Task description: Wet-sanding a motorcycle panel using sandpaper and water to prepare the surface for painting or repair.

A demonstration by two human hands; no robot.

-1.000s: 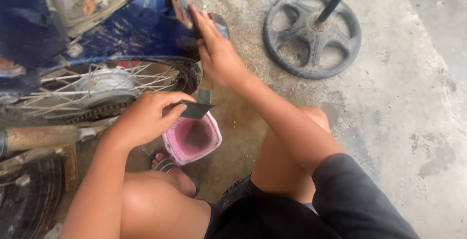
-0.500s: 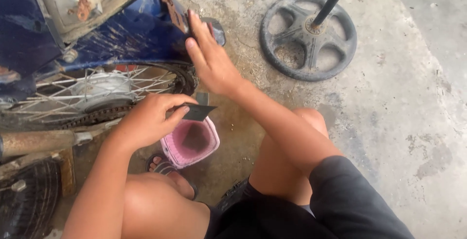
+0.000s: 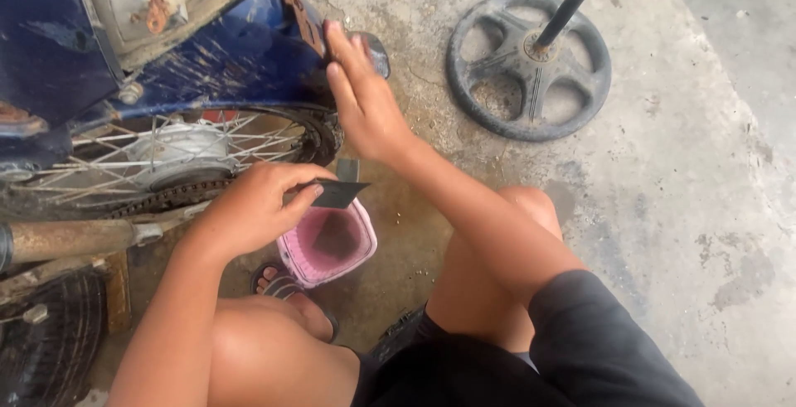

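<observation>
I squat beside a blue motorcycle. My left hand pinches a small dark flat sheet just above a pink tub that stands on the ground between my knees. My right hand is stretched out with fingers apart, its palm laid against the rear edge of the blue fender, near a rusty strip. It holds nothing. The spoked rear wheel and its chain lie just beyond my left hand.
A black round base with spokes and an upright pole stands on the concrete at the upper right. A rusty exhaust pipe and a dark tyre lie at the left. My sandalled foot is under the tub.
My right hand has shifted a little along the fender's edge. My left hand stays over the pink tub with the dark sheet.
</observation>
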